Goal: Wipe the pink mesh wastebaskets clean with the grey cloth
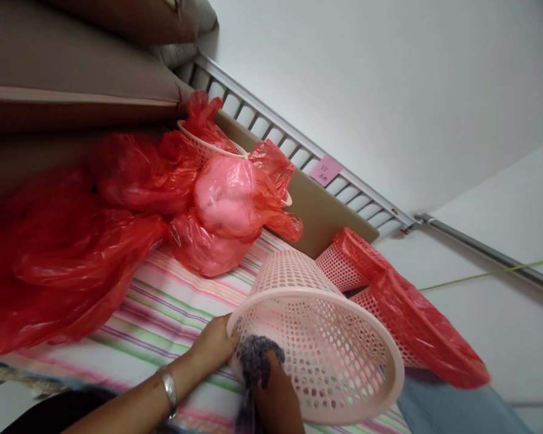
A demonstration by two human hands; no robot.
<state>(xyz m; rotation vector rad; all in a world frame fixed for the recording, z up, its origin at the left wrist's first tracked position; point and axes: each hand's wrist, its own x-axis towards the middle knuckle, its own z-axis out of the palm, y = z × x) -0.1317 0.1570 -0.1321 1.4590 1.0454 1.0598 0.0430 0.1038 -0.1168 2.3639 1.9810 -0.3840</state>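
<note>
A pale pink perforated plastic basket (298,293) lies tilted on its side, its wide mouth toward me. My left hand (215,346), with a silver bracelet on the wrist, is closed on the left part of the basket's rim. My right hand (278,395) is closed around a bunched dark grey cloth (259,355) at the basket's mouth, against the inner wall near the left edge. Part of the cloth hangs down below this hand toward the bottom of the picture. Some fingertips of both hands are hidden.
Beneath the basket spreads a striped sheet (172,295). Several filled red plastic bags (228,196) lie left and behind. Pink baskets with a red bag (416,325) stand at right. A metal rail (298,141) with a pink note (326,170) runs along the wall.
</note>
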